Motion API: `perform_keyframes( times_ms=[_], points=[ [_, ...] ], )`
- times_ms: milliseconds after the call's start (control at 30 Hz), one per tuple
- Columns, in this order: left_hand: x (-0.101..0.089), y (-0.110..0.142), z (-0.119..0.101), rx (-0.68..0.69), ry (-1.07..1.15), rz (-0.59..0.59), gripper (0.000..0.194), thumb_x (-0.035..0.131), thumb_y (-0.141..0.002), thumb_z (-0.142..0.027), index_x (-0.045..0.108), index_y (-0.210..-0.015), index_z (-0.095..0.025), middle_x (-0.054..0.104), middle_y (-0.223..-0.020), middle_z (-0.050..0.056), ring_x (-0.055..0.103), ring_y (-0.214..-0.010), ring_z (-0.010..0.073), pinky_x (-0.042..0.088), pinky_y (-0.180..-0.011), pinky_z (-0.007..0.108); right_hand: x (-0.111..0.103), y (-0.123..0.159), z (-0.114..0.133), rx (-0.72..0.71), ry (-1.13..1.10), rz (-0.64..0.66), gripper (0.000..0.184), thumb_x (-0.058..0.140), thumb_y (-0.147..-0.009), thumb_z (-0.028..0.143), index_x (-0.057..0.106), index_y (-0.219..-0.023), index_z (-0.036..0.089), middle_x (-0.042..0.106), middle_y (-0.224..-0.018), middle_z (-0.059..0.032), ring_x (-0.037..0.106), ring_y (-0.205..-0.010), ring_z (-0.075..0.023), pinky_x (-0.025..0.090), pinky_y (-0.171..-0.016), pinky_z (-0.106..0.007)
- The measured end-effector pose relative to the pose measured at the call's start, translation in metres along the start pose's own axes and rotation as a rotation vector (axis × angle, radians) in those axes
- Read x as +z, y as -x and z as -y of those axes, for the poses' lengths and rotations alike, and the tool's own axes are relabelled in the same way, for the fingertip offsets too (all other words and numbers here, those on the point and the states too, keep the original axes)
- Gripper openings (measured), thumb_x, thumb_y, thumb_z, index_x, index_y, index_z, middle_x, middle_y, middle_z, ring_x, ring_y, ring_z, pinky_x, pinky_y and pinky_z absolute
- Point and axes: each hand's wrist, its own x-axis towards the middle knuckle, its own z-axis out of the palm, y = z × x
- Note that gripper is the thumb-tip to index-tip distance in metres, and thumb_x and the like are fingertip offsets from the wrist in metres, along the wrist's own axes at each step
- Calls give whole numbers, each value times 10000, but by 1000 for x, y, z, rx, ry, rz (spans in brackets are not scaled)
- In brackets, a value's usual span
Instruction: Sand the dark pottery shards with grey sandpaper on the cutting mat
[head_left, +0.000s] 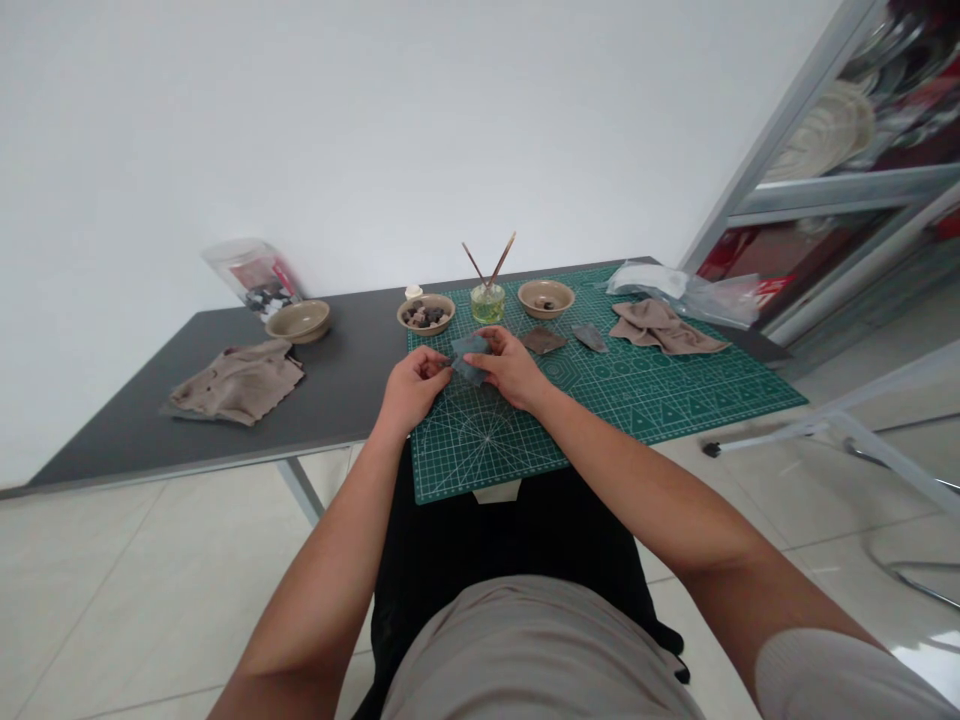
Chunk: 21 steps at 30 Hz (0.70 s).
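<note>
Over the green cutting mat (487,450), my two hands meet. My right hand (514,370) grips a folded blue-grey sheet (469,370) that looks like sandpaper, thumb on top. My left hand (417,388) is closed in a pinch at the sheet's left edge, on a small dark piece that may be a stone; the fingers hide most of it. Just beyond the hands stands a bowl of small stones (426,318). Right of my right hand lie a brown sheet (544,341) and a grey sheet (590,338).
A glass jar (487,304) of greenish liquid holds two thin sticks or brushes. Another bowl (546,300) has a few dark bits. Brown cloths lie at right (664,327) and left (236,382). A bowl (298,321) and clear container (251,275) stand at left; a plastic bag (686,287) at right.
</note>
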Motion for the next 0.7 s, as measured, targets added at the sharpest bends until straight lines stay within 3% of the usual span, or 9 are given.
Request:
perform_keyframes(
  times_ms=[167, 367, 600, 700],
  points=[
    [1, 1, -2, 38, -42, -2, 139, 697, -696, -257, 616, -795, -200, 547, -621, -57, 495, -582, 111, 376, -577, 230, 2, 2, 3, 54, -46, 77, 422, 904, -535, 297, 624, -841, 216, 632, -833, 49, 599, -725, -123, 542, -651, -270],
    [-1, 1, -1, 17, -18, 31, 144, 703, -681, -266, 641, -787, -192, 541, -608, -58, 474, -557, 105, 351, -546, 227, 5, 2, 1, -101, 218, 125, 245, 833, -667, 348, 720, -826, 200, 670, -818, 7, 595, -785, -138, 492, -747, -279],
    [-1, 4, -6, 45, -170, 63, 124, 697, -667, -238, 592, -712, -187, 551, -614, -66, 469, -583, 99, 350, -561, 221, 7, 0, -6, -74, 420, 82, 339, 803, -671, 431, 649, -838, 180, 621, -722, 27, 551, -644, -130, 449, -633, -277],
    [-2, 6, -9, 56, -177, 49, 96, 679, -685, -223, 594, -713, -187, 550, -612, -66, 467, -582, 95, 360, -568, 220, 7, -1, -8, -98, 474, 78, 366, 791, -696, 474, 649, -851, 174, 638, -762, 9, 566, -685, -139, 448, -647, -279]
  ],
)
